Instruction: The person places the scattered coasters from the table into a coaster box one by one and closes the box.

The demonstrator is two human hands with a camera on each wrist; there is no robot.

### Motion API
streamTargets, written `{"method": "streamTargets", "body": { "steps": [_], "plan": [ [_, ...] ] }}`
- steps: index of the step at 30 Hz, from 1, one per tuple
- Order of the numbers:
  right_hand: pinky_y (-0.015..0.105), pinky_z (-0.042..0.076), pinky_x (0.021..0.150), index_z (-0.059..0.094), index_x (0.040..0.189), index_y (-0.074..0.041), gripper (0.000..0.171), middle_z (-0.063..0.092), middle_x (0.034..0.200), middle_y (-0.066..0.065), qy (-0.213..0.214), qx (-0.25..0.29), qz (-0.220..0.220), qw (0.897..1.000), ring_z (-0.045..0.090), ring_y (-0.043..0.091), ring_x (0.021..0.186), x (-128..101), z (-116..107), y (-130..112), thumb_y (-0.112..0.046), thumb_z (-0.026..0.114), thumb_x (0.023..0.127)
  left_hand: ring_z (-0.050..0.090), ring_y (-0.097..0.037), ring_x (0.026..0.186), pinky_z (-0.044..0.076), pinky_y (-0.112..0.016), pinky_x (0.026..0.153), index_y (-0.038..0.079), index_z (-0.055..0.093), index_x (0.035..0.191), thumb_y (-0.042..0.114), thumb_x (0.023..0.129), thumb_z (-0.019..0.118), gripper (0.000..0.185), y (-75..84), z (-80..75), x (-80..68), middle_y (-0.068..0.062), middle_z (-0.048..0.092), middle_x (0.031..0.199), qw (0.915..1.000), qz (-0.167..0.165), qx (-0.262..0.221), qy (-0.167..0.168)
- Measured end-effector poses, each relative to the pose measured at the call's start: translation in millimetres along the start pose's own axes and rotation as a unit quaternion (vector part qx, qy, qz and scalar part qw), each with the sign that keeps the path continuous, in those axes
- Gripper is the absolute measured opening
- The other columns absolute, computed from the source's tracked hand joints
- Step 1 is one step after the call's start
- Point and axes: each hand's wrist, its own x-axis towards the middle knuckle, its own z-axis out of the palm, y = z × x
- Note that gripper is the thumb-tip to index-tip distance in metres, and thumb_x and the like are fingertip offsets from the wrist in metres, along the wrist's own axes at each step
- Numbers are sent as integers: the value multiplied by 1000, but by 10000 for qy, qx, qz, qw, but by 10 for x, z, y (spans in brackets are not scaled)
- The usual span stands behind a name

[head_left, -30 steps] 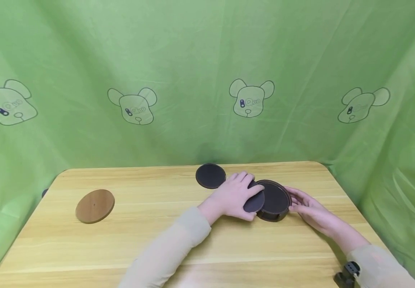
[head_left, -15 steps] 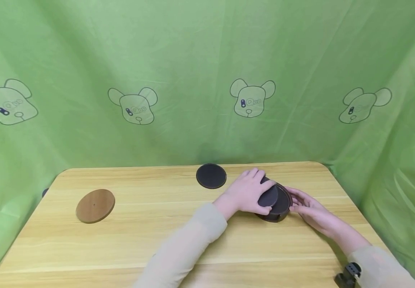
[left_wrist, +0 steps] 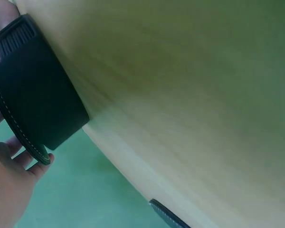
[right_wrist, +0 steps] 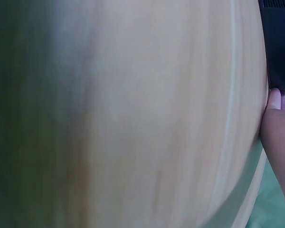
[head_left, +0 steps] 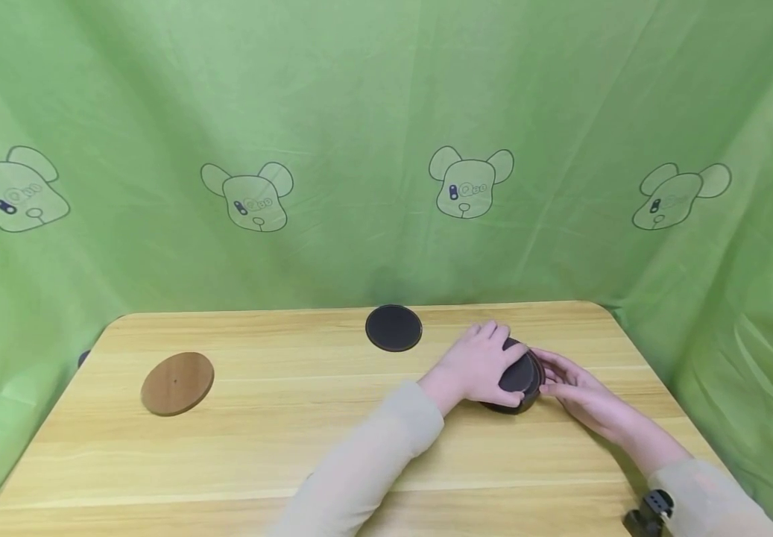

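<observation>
My left hand (head_left: 480, 367) pinches a round black coaster (head_left: 519, 371) by its edges, thumb in front and fingers behind. It lies over the top of a round dark coaster holder (left_wrist: 42, 90), slightly tilted in the left wrist view, with its stitched rim overhanging. Through a slot in the holder's wall, a ribbed stack of coasters (left_wrist: 18, 40) shows. At the holder's right side, my right hand (head_left: 577, 394) grips the wall between thumb and fingers. My left hand hides much of the holder from the head view.
Another black coaster (head_left: 393, 328) lies flat near the table's back edge. A round brown wooden disc (head_left: 177, 384) is on the left of the wooden table (head_left: 259, 462). Green cloth (head_left: 359, 246) hangs behind and at both sides. A small black device (head_left: 648, 513) sits at the right wrist.
My left hand has carried the black coaster rightward until it covers the holder's top. The right hand has stayed at the holder's side, and the lone coaster and wooden disc have not moved.
</observation>
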Motion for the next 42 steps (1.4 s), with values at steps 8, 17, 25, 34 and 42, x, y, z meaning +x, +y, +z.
{"method": "streamTargets", "body": {
  "steps": [8, 17, 25, 34, 42],
  "plan": [
    [11, 47, 105, 44, 152, -26, 57, 57, 144, -22, 19, -16, 35, 10000, 56, -8, 130, -11, 0, -3, 7, 46, 106, 47, -14, 131, 41, -31, 115, 33, 51, 151, 76, 89, 57, 75, 60, 63, 9, 3, 52, 141, 10000, 15, -3, 72],
    [12, 47, 106, 38, 159, -15, 57, 56, 146, -18, -27, -56, 12, 10000, 57, -5, 131, -16, -3, -4, 6, 47, 106, 45, -15, 138, 37, -31, 120, 34, 53, 150, 76, 95, 53, 70, 36, 63, -8, 2, 50, 148, 9996, 22, -271, -90],
    [12, 47, 106, 38, 159, -15, 58, 56, 145, -19, 25, -81, 48, 10000, 56, -6, 131, -13, 2, -5, 6, 47, 106, 42, -15, 144, 33, -32, 124, 35, 53, 149, 79, 96, 50, 68, 26, 49, -31, 4, 49, 152, 9987, 71, -484, -156],
    [13, 48, 105, 38, 159, -16, 57, 57, 143, -20, 33, -99, 138, 9999, 57, -5, 129, -6, -12, -6, 5, 48, 107, 43, -16, 142, 35, -34, 121, 34, 55, 148, 83, 95, 46, 72, 50, 58, -19, 3, 50, 152, 9995, 26, -298, -71],
    [12, 47, 105, 33, 161, -12, 58, 55, 144, -19, 74, -176, 220, 9996, 56, -6, 129, 2, -9, -13, 3, 49, 107, 41, -16, 143, 34, -35, 121, 35, 52, 149, 85, 95, 42, 74, 85, 70, -5, 3, 47, 153, 9996, -130, -171, -159]
  ]
}}
